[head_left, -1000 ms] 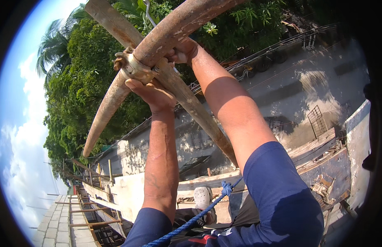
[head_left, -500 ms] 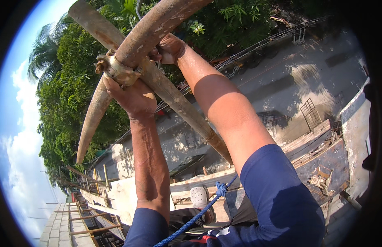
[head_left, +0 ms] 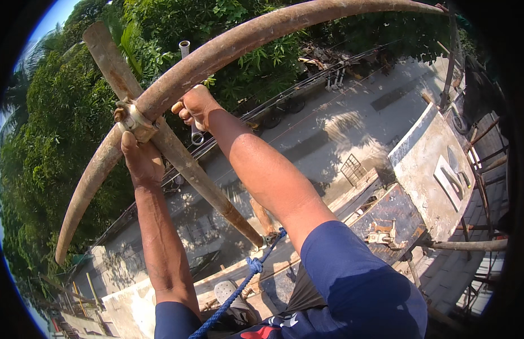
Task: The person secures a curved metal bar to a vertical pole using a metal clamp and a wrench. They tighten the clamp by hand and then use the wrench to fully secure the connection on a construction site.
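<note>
A rusty scaffold pipe (head_left: 239, 48) sweeps across the upper view, bent by the lens. It crosses a second, slanting pipe (head_left: 202, 183), and a scaffold clamp (head_left: 139, 125) sits at the crossing. My left hand (head_left: 143, 164) is closed on the clamp from below, its thumb against the metal; the other fingers are mostly hidden behind. Just right of the crossing, my right hand (head_left: 197, 106) is wrapped round a metal wrench (head_left: 197, 137). The wrench's round, hollow ends show above and below my fist.
A knotted blue rope (head_left: 254, 265) runs up from my body toward the slanting pipe's lower end. My grey clog (head_left: 225, 291) rests on planks. Loose clamps (head_left: 384, 234) lie on a dark board at right, near a pale panel (head_left: 423, 175). Far below are a paved road (head_left: 307, 133) and trees.
The view has swung, so pipes and hands appear farther left and lower, and more of the right side shows. The wrench in my right hand shows more clearly. My left hand stays at the clamp.
</note>
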Available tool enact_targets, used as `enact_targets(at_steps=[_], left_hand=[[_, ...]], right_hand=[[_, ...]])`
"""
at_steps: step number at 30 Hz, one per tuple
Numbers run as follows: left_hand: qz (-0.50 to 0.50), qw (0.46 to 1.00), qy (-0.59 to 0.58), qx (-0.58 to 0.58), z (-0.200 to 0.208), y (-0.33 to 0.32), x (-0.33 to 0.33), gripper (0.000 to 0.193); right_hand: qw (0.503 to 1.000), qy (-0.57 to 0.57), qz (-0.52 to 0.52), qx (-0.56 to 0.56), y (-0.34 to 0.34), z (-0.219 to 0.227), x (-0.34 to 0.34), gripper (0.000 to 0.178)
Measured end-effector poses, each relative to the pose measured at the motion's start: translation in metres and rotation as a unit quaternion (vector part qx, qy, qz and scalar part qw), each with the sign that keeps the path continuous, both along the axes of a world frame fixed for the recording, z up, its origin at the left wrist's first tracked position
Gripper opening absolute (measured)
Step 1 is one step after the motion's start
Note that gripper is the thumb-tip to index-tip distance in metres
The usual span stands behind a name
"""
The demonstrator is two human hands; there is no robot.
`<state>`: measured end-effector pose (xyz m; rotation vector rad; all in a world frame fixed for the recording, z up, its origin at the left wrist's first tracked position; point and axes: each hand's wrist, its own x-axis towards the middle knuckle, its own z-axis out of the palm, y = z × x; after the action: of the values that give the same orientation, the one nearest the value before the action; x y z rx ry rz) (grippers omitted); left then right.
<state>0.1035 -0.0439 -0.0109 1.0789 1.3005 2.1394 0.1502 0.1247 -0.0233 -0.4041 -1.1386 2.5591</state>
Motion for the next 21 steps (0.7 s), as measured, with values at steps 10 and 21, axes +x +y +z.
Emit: enact_targets(at_steps=[10, 21], left_hand=[[0.007, 0.999, 0.041, -0.027, 0.008, -0.006, 0.002, 0.098], [0.016, 0.996, 0.083, -0.03, 0.006, -0.01, -0.001, 0.099]], right_hand=[[0.754, -0.194, 0.016, 0.627, 0.013, -0.04, 0.1, 0.04], [0.666, -0.166, -0.02, 0.727, 0.036, -0.021, 0.079, 0.045]])
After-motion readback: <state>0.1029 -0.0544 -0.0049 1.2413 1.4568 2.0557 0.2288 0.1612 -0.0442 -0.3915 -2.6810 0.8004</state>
